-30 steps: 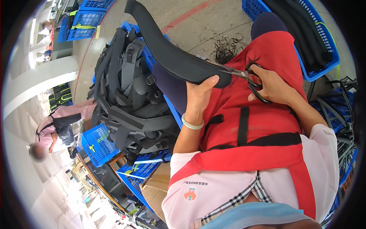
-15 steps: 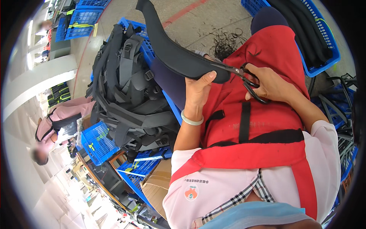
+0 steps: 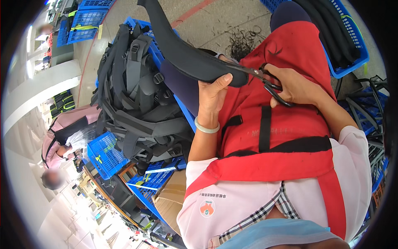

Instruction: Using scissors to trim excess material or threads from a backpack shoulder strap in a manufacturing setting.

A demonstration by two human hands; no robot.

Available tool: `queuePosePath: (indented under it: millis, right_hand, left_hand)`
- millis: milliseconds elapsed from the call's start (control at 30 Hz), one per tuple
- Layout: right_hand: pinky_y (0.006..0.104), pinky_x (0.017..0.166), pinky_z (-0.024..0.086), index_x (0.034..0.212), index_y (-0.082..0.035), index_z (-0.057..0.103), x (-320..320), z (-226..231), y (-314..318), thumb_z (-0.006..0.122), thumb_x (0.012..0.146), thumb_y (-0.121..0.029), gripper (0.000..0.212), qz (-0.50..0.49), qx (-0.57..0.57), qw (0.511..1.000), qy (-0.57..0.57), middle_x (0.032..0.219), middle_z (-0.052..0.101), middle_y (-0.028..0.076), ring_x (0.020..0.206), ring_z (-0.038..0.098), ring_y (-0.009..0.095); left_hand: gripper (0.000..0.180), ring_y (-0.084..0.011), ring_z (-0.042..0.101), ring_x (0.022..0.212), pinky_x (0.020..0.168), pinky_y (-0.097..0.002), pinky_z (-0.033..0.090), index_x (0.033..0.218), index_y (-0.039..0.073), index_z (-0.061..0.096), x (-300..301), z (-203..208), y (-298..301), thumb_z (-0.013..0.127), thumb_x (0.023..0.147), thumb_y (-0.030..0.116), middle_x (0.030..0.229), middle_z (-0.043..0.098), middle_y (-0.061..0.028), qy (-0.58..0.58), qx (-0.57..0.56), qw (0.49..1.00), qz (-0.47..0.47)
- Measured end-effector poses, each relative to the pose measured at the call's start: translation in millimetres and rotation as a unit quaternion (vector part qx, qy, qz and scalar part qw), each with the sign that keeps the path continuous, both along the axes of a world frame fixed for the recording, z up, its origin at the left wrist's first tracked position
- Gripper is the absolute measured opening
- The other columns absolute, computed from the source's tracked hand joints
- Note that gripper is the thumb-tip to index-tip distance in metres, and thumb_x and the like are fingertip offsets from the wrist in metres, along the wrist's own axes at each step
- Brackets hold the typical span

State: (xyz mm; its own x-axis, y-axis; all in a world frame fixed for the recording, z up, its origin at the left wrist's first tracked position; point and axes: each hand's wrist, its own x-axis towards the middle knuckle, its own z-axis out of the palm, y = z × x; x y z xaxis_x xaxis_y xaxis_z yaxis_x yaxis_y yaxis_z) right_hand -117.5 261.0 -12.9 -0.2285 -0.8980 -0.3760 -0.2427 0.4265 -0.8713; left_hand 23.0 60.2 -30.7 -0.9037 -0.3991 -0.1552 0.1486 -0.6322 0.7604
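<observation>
A long, curved, dark grey padded strap lies across my lap, its narrow end reaching up and left. My left hand grips it near the wide rounded end, thumb on top and the other fingers mostly hidden underneath. In my right hand are black-handled scissors, with fingers and thumb in the handle loops. The blades point left and lie along the far edge of the strap's rounded end. Exactly what sits between the blades is too small to tell. A red apron covers my lap beneath.
To my left, a blue crate overflows with grey and black straps. Another blue crate at upper right holds long black padded pieces. Dark thread scraps litter the floor ahead. A person in pink is at far left.
The strap and both hands appear slightly lower-left or shifted left with the view. My grip on strap and scissors is unchanged. The person at far left has moved a little.
</observation>
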Motion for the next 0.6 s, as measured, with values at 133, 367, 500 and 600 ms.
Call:
queuePosePath:
  millis: [133, 367, 500, 600]
  right_hand:
    - [0.0411, 0.064, 0.042, 0.117, -0.001, 0.043, -1.1, 10.7, -0.4, 0.087, 0.057, -0.045, 0.086, 0.009, 0.01, 1.0, 0.007, 0.076, 0.051, 0.014, 0.069, 0.053, 0.031]
    - [0.0413, 0.067, 0.043, 0.119, -0.002, 0.043, 0.5, 4.1, 7.8, 0.086, 0.058, -0.046, 0.087, -0.011, -0.031, 0.998, 0.06, 0.08, 0.05, 0.015, 0.073, 0.053, 0.031]
    - [0.0412, 0.068, 0.043, 0.119, -0.002, 0.044, 5.1, 1.0, 7.8, 0.085, 0.061, -0.045, 0.083, -0.007, -0.011, 0.999, 0.045, 0.081, 0.054, 0.016, 0.072, 0.053, 0.03]
    - [0.0415, 0.068, 0.043, 0.117, -0.001, 0.046, 5.5, -1.2, 4.0, 0.084, 0.063, -0.045, 0.079, -0.004, -0.001, 1.0, 0.026, 0.08, 0.055, 0.017, 0.072, 0.054, 0.031]
  left_hand:
    - [0.033, -0.0201, 0.06, 0.095, 0.088, -0.033, 0.048, 0.105, 0.002, 0.06, 1.4, -5.1, 0.5, 0.07, 0.076, -0.009, 0.102, 0.061, -0.0087, -0.021, 0.006, 1.0, 0.015]
    - [0.036, -0.0214, 0.061, 0.095, 0.088, -0.0341, 0.048, 0.108, 0.003, 0.059, 2.8, 1.1, -3.1, 0.071, 0.076, -0.008, 0.101, 0.063, -0.0088, 0.011, 0.01, 1.0, -0.008]
    - [0.035, -0.0215, 0.061, 0.095, 0.087, -0.0351, 0.049, 0.107, 0.003, 0.06, 6.6, 4.7, -4.1, 0.071, 0.076, -0.007, 0.101, 0.063, -0.0098, 0.02, -0.009, 1.0, 0.014]
    - [0.034, -0.0214, 0.061, 0.096, 0.087, -0.0351, 0.049, 0.107, 0.003, 0.061, 8.6, 0.1, -2.8, 0.071, 0.076, -0.007, 0.103, 0.063, -0.0103, 0.016, -0.019, 1.0, 0.006]
